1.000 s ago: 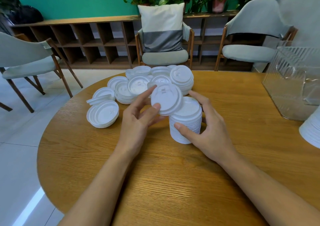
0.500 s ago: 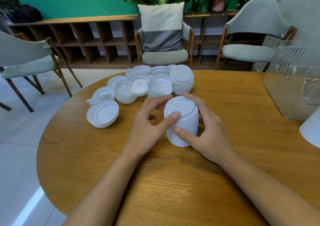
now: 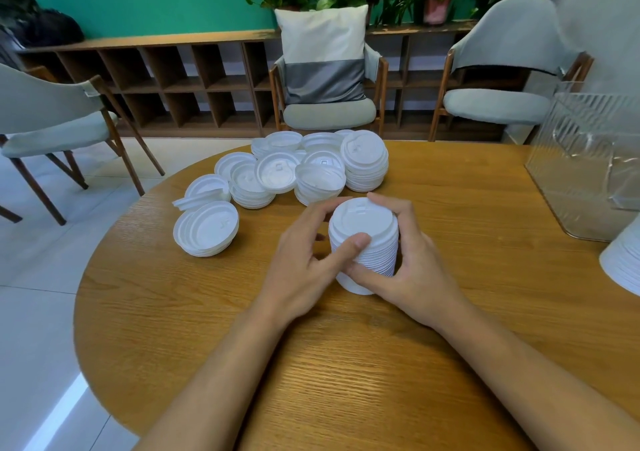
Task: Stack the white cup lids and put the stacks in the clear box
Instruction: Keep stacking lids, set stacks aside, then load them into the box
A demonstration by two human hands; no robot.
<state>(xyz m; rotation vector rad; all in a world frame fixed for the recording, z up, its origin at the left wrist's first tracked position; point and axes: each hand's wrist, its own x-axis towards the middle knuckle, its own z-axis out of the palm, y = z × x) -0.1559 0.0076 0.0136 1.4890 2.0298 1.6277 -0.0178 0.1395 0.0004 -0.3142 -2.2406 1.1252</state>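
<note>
A tall stack of white cup lids point(image 3: 365, 222) stands on the round wooden table point(image 3: 346, 364), near the middle. My left hand point(image 3: 304, 270) clasps its left side, thumb across the front of the stack. My right hand point(image 3: 412, 270) wraps its right side, fingertips on the top rim, thumb low at the front. Behind the stack lies a heap of loose lids and short stacks point(image 3: 298, 173), and a small pile point(image 3: 207, 229) sits to the left. The clear box point(image 3: 585, 159) stands at the table's right edge; its inside is hard to read.
Another white lid stack point(image 3: 623, 260) shows at the right edge, partly cut off. Three grey chairs ring the far side of the table, one with a cushion point(image 3: 325, 52). A low wooden shelf runs along the green wall.
One second ago my left hand held a single lid above the stack. That lid now sits on top, and both hands have closed around the stack.
</note>
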